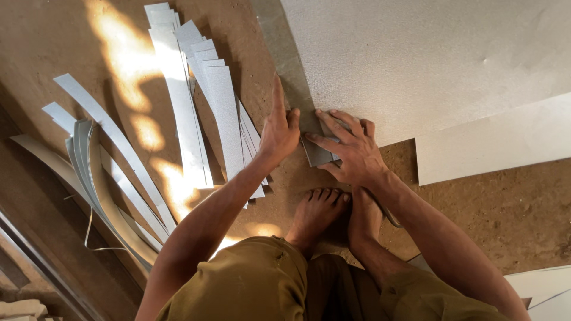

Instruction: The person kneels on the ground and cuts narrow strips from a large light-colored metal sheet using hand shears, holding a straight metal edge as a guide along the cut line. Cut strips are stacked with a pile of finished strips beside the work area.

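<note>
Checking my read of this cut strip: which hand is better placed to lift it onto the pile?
Left, probably. The left hand lies between the strip and the pile; the right hand presses the strip from the far side.

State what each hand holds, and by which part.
Neither hand lifts anything. The left hand and right hand press flat on a narrow grey metal strip at its near end, beside the large sheet on the floor.

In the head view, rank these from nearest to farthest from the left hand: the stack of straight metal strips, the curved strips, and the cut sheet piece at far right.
From the left hand:
1. Stack of straight metal strips, just beside its wrist, to the left.
2. Curved strips, farther left, near the frame's edge.
3. Cut sheet piece, far right, beyond the right hand.
</note>
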